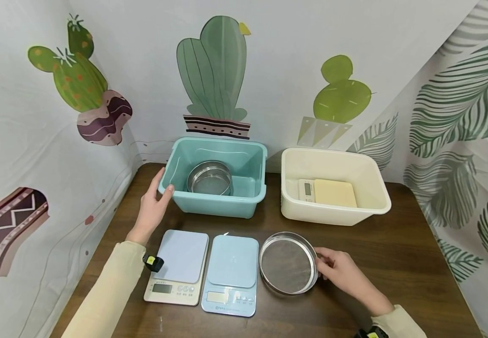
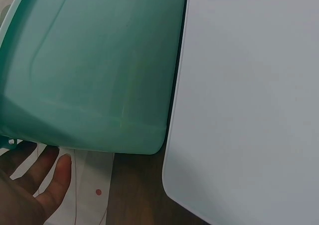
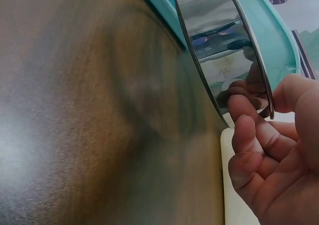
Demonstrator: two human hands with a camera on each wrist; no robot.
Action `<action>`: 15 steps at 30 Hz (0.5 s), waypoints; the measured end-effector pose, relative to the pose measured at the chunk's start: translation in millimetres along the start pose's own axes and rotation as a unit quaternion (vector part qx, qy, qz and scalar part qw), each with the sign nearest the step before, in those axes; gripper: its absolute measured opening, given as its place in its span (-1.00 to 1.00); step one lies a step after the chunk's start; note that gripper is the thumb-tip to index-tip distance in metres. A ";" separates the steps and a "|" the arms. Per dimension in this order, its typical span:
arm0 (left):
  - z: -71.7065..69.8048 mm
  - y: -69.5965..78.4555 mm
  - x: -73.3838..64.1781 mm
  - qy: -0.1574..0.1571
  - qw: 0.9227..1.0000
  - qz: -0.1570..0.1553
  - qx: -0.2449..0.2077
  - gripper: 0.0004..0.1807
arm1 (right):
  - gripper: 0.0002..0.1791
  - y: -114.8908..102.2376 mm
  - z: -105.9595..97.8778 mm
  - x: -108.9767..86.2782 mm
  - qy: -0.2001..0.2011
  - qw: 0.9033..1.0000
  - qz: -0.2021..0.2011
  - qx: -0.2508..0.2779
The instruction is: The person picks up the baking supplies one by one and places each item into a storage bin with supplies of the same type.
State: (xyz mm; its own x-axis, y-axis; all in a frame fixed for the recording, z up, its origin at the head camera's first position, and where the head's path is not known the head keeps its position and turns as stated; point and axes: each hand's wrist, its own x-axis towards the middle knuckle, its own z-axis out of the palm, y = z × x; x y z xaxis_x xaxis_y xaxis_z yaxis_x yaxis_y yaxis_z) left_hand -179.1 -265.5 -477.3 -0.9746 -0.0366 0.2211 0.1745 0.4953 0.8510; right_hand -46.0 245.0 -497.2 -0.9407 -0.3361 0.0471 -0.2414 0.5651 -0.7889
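Note:
My right hand [image 1: 342, 274] pinches the right edge of a round metal sieve [image 1: 288, 264] with fine mesh. In the right wrist view the thumb is at one rim of the sieve's shiny side wall [image 3: 214, 40], with fingertips against the wall. My left hand [image 1: 152, 209] holds the front left corner of a teal plastic basin [image 1: 210, 206], thumb over the rim and fingers along the outside. Other metal sieves [image 1: 210, 178] sit nested inside this basin. In the left wrist view some fingers [image 2: 60, 180] show beside the basin wall.
A white kitchen scale [image 1: 180, 258] and a light blue one [image 1: 233, 263] lie side by side in front of the teal basin. At the right a cream basin [image 1: 332, 216] contains a cream-coloured scale [image 1: 334, 192]. Patterned cloth hangs behind the brown table [image 1: 396, 249].

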 end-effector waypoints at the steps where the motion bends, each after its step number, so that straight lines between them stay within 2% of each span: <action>1: 0.0 -0.1 0.0 0.000 1.000 0.000 0.000 -0.29 | -0.68 -1.3 -0.5 0.3 0.002 1.000 -0.003 -0.003; 15: -0.4 1.7 -0.6 -0.001 1.000 0.000 -0.004 -0.28 | -0.71 -13.8 -8.3 3.7 0.017 0.999 -0.040 -0.001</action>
State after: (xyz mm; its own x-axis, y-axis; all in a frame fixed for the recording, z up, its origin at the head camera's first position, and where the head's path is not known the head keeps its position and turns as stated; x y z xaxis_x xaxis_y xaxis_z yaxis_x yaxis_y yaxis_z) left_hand -178.2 -265.0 -475.8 -0.9749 -0.0354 0.2199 0.1751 0.4884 0.8549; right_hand -48.2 242.2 -481.0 -0.9258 -0.3549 0.1304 -0.3166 0.5392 -0.7804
